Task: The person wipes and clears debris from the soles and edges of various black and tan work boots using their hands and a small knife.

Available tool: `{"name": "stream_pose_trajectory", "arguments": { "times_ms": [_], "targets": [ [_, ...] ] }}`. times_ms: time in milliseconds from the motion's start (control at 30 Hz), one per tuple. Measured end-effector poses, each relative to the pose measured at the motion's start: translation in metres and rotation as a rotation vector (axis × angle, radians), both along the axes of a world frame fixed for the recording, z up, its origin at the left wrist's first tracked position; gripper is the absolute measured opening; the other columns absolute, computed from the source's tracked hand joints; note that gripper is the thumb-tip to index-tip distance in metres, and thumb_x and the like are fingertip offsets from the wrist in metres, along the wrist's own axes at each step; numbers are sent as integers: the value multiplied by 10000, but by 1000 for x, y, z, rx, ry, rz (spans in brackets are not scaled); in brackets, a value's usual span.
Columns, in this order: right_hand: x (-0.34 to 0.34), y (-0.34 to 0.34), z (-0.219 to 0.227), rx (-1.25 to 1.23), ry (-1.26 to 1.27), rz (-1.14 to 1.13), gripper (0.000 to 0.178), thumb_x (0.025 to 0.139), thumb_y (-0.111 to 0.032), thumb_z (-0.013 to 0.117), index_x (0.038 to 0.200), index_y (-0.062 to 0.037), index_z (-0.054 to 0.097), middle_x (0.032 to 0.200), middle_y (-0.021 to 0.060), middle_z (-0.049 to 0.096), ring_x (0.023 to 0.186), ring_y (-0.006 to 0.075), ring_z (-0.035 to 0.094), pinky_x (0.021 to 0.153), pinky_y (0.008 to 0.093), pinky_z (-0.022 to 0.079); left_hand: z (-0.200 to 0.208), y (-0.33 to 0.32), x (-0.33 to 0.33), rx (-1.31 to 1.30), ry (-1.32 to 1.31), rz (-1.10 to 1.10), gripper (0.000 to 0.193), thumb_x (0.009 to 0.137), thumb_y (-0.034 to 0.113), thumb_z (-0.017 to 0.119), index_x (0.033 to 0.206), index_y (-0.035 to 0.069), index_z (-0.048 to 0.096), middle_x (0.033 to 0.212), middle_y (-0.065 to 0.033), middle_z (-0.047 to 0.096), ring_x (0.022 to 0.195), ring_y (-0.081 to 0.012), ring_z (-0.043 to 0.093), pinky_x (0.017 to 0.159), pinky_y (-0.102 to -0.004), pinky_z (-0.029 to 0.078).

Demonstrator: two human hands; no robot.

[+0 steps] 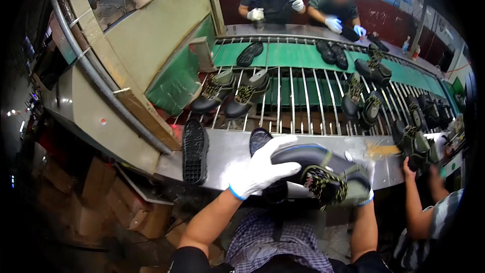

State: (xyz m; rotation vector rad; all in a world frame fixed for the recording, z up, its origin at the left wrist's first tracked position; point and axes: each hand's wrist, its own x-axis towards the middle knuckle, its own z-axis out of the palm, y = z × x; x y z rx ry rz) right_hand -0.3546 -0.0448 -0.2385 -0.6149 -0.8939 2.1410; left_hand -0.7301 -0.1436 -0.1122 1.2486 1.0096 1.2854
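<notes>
Between my hands is a work shoe (333, 164), black and olive with black-and-yellow laces, tipped so its laces face me. My left hand (260, 172), in a white glove, holds the toe end, thumb on the near side and fingers over the far side. At the heel end my right hand (369, 172), also gloved, grips the shoe, which partly hides its fingers. A black outsole (195, 152) lies on the metal ledge (227, 146) to the left, tread showing. Another sole (259, 139) lies partly behind my left hand.
Beyond the ledge runs a roller rack (303, 98) with paired shoes (245, 96) and more at right. Soles (250, 54) rest on a green belt (290, 55). Two gloved people work across it; another person's hand (409, 169) holds a shoe at right. A metal pipe (101, 65) stands left.
</notes>
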Motion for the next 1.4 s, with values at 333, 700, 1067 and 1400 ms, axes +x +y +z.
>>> {"name": "stream_pose_trajectory", "arguments": {
  "times_ms": [333, 700, 1067, 1400],
  "targets": [
    [-38, -186, -97, -710, 207, -167, 597, 1161, -493, 368, 1463, -36, 607, 1387, 182, 686, 1215, 299, 687, 1089, 445, 564, -80, 54, 87, 0, 824, -350, 718, 911, 517, 796, 1415, 32, 632, 1331, -235, 696, 1226, -387, 679, 1072, -444, 540],
    [-31, -208, -111, -228, -208, -217, 540, 1193, -389, 396, 1499, 25, 560, 1472, 62, 620, 1342, 139, 547, 1191, 315, 404, -136, 129, -103, -150, 1324, 547, 637, 956, 503, 721, 1310, -26, 704, 1326, -254, 698, 1278, -407, 644, 1137, -485, 469],
    [-33, -168, -68, -363, 91, 133, 1320, 769, -942, 627, 1595, 66, 417, 1499, 361, 551, 1329, 534, 599, 1112, 636, 527, -59, 75, -29, -283, -477, -320, 499, 962, 148, 743, 1390, -68, 608, 1361, -197, 702, 1264, -300, 679, 1150, -437, 517],
    [4, -244, -171, -486, 78, -30, 1102, 900, -859, 566, 1533, 40, 501, 1443, 249, 644, 1247, 378, 687, 1069, 531, 589, -116, 15, 77, -376, -193, -697, 588, 978, 261, 701, 1491, -9, 604, 1519, -181, 600, 1466, -310, 496, 1279, -466, 318]
  ]
}}
